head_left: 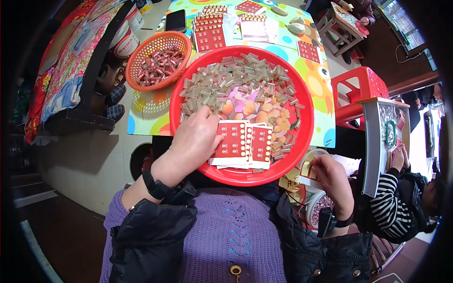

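Observation:
My left hand (196, 134) is over the left part of a round red tray (309, 118). Its fingers are curled, with the tips among small clear tubes (226, 75) and hidden from view. The thumb side touches a stack of red-and-white sticker sheets (231, 144) with rows of round yellow stickers. Outside the tray's lower right rim, my right hand (334, 179) pinches a pale yellow-and-white paper piece (307, 170). Just below that hand stands a clear container (321, 210) of small red-and-white pieces, beside yellow paper scraps (290, 186).
An orange basket (134, 56) of small red tubes sits left of the tray. More sticker sheets (210, 33) and a black phone (175, 21) lie on the patterned tablecloth (321, 89). To the right are a red stool (361, 89) and a person in striped sleeves (394, 203) at another table.

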`<act>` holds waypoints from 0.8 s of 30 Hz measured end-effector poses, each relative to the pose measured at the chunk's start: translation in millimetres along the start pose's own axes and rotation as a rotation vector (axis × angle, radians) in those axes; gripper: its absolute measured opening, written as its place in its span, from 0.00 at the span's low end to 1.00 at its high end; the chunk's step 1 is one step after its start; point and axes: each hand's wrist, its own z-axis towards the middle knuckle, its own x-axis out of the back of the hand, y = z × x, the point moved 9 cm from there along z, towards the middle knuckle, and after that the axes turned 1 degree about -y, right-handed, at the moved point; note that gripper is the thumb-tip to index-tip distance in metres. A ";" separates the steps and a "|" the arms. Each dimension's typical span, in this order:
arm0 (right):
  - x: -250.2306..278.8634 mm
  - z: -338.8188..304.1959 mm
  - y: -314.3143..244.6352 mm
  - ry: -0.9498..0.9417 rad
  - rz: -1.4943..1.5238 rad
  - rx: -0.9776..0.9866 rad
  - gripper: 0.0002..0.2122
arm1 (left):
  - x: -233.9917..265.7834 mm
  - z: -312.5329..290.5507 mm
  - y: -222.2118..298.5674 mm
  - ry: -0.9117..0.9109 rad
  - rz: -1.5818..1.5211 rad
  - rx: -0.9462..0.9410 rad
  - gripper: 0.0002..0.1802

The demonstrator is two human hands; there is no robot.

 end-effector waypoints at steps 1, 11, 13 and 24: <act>-3.6 0.2 -6.0 -0.025 -0.126 0.079 0.04 | -3.8 -0.9 1.9 -0.002 0.001 0.001 0.14; -35.4 40.7 -101.6 0.160 0.010 0.399 0.14 | -24.1 -3.3 8.8 0.017 -0.219 0.014 0.15; -57.2 56.3 -110.2 0.168 -0.047 0.433 0.15 | -29.6 -1.9 6.8 -0.004 -0.245 0.025 0.15; -80.4 73.5 -83.4 -0.018 0.466 0.131 0.13 | -43.8 -12.5 -14.5 -0.081 -1.244 0.306 0.08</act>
